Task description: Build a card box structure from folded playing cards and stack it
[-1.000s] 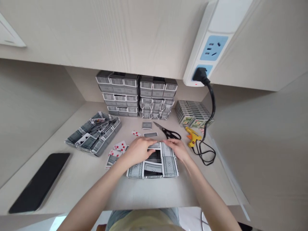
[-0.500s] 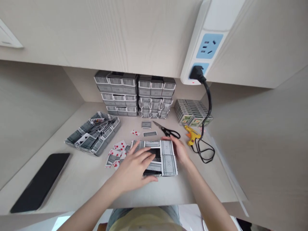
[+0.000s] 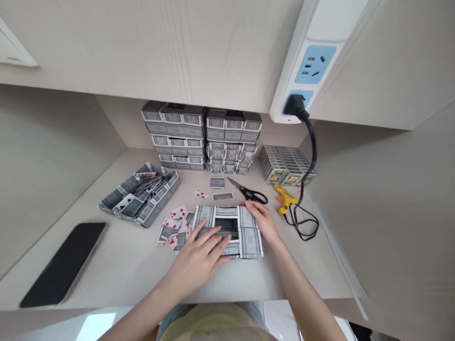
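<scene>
A flat box built from playing cards (image 3: pixel 250 241) lies near the front edge of the desk, with a rectangular opening in its top. My left hand (image 3: pixel 201 255) rests on its left front part, fingers stretched out and spread, the fingertips by the opening. At the far right corner, my right hand (image 3: pixel 263 222) holds the box with fingers and palm against its side. Loose playing cards (image 3: pixel 174 226), some face up, lie just left of the box. Behind it are a few small cards (image 3: pixel 222 196) and black-handled scissors (image 3: pixel 252 194).
A card-built tray (image 3: pixel 152 208) full of cards and a black phone (image 3: pixel 64 265) lie on the left. Card boxes (image 3: pixel 232 135) are stacked at the back. To the right are packed decks (image 3: pixel 286 166) and a yellow glue gun (image 3: pixel 285 199), its cord below a power strip (image 3: pixel 313 66).
My left hand has slid slightly toward me, so more of the box's opening and front strip shows. My right hand stays at the right side. The view has shifted a little.
</scene>
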`<state>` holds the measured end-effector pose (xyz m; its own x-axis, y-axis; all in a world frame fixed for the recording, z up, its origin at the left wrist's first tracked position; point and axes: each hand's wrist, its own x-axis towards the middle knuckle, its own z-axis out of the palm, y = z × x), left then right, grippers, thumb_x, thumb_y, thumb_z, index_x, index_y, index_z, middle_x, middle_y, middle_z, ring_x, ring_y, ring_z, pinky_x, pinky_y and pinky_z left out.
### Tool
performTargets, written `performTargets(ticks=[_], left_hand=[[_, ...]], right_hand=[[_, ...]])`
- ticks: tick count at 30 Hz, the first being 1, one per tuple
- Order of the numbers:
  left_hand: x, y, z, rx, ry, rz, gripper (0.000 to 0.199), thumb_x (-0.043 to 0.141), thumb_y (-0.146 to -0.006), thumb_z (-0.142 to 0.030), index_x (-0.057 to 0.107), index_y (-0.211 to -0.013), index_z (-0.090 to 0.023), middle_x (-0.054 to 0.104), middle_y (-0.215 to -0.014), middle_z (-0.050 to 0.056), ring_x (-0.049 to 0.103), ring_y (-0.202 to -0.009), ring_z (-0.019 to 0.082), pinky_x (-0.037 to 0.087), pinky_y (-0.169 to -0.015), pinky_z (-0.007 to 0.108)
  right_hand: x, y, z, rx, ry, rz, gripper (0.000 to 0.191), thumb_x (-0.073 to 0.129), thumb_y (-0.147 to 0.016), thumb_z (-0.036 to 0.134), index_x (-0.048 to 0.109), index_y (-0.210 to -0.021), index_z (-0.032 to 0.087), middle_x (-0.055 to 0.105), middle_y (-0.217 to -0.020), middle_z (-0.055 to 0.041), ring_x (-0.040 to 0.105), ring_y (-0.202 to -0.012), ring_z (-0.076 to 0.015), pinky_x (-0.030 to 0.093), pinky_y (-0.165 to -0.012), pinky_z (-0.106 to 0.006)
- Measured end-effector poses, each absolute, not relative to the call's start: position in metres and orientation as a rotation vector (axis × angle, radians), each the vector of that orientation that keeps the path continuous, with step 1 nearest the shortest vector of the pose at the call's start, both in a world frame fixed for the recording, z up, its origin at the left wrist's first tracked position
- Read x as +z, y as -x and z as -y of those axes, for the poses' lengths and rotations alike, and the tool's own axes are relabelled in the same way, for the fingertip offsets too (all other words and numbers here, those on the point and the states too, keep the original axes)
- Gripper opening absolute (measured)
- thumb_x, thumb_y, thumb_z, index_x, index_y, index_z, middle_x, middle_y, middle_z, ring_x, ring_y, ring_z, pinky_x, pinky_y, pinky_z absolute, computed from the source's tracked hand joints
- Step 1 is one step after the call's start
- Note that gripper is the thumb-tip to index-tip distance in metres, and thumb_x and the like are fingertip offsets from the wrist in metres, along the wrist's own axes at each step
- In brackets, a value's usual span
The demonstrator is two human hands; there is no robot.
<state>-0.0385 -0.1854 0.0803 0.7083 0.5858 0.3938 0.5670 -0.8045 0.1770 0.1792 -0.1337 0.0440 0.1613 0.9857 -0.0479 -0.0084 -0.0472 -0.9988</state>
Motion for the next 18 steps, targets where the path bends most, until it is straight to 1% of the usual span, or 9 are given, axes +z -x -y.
performTargets(ticks=[4,6,8,11,13,15,17,18], left_hand=[[0.092,0.045,0.174,0.714,-2.693,-1.016,0.036,0.045,-0.084,-0.031,0.049,-0.119,-0.024,0.055,-0.118,0.005,0.043,-0.116,0.021,0.036,-0.099,0.044],[0.096,0.049,0.162,0.753,-2.570,-1.088,0.032,0.042,-0.086,-0.027,0.052,-0.116,-0.025,0.054,-0.118,0.004,0.047,-0.113,0.018,0.040,-0.096,0.039],[0.097,0.051,0.146,0.761,-2.487,-1.130,0.030,0.042,-0.086,-0.027,0.055,-0.113,-0.025,0.056,-0.116,0.003,0.049,-0.109,0.017,0.041,-0.095,0.036],[0.097,0.047,0.122,0.773,-2.449,-1.151,0.030,0.046,-0.083,-0.030,0.057,-0.111,-0.026,0.057,-0.116,0.002,0.049,-0.109,0.018,0.039,-0.097,0.037],[0.095,0.040,0.110,0.698,-2.467,-1.095,0.035,0.050,-0.081,-0.032,0.054,-0.115,-0.025,0.055,-0.120,0.002,0.048,-0.112,0.018,0.036,-0.099,0.037],[0.094,0.032,0.101,0.620,-2.494,-1.028,0.042,0.055,-0.077,-0.033,0.052,-0.118,-0.024,0.055,-0.121,0.003,0.047,-0.114,0.020,0.035,-0.099,0.037],[0.094,0.025,0.096,0.554,-2.505,-1.001,0.045,0.057,-0.076,-0.033,0.051,-0.119,-0.025,0.055,-0.121,0.004,0.048,-0.113,0.020,0.036,-0.097,0.037],[0.093,0.023,0.095,0.529,-2.507,-1.000,0.044,0.057,-0.075,-0.033,0.051,-0.119,-0.025,0.056,-0.120,0.003,0.049,-0.112,0.021,0.037,-0.096,0.036]], right_hand=[[0.050,-0.181,0.134,1.049,1.308,1.090,0.036,0.056,-0.074,0.047,0.064,-0.096,0.020,0.066,-0.098,-0.0055,0.057,-0.097,-0.0225,0.040,-0.086,-0.035],[0.055,-0.182,0.135,0.956,1.322,1.136,0.036,0.055,-0.075,0.046,0.063,-0.100,0.021,0.065,-0.103,-0.0058,0.055,-0.100,-0.0220,0.039,-0.089,-0.037],[0.062,-0.181,0.138,0.817,1.325,1.217,0.035,0.054,-0.077,0.044,0.061,-0.102,0.021,0.063,-0.106,-0.0066,0.055,-0.101,-0.0215,0.039,-0.090,-0.038],[0.076,-0.176,0.150,0.494,1.348,1.423,0.028,0.053,-0.078,0.039,0.063,-0.098,0.021,0.062,-0.102,-0.0075,0.054,-0.098,-0.0215,0.039,-0.088,-0.039],[0.088,-0.171,0.162,0.352,1.368,1.654,0.023,0.057,-0.077,0.038,0.065,-0.093,0.023,0.062,-0.097,-0.0068,0.053,-0.095,-0.0217,0.038,-0.086,-0.039],[0.097,-0.165,0.175,0.344,1.330,1.929,0.030,0.064,-0.071,0.042,0.065,-0.096,0.025,0.063,-0.097,-0.0061,0.051,-0.093,-0.0225,0.038,-0.083,-0.039],[0.103,-0.161,0.186,0.414,1.296,2.159,0.046,0.067,-0.065,0.048,0.062,-0.104,0.025,0.063,-0.102,-0.0061,0.049,-0.092,-0.0233,0.036,-0.079,-0.039],[0.104,-0.159,0.191,0.427,1.303,2.219,0.051,0.066,-0.065,0.050,0.060,-0.109,0.025,0.063,-0.103,-0.0063,0.049,-0.090,-0.0234,0.036,-0.077,-0.038]])
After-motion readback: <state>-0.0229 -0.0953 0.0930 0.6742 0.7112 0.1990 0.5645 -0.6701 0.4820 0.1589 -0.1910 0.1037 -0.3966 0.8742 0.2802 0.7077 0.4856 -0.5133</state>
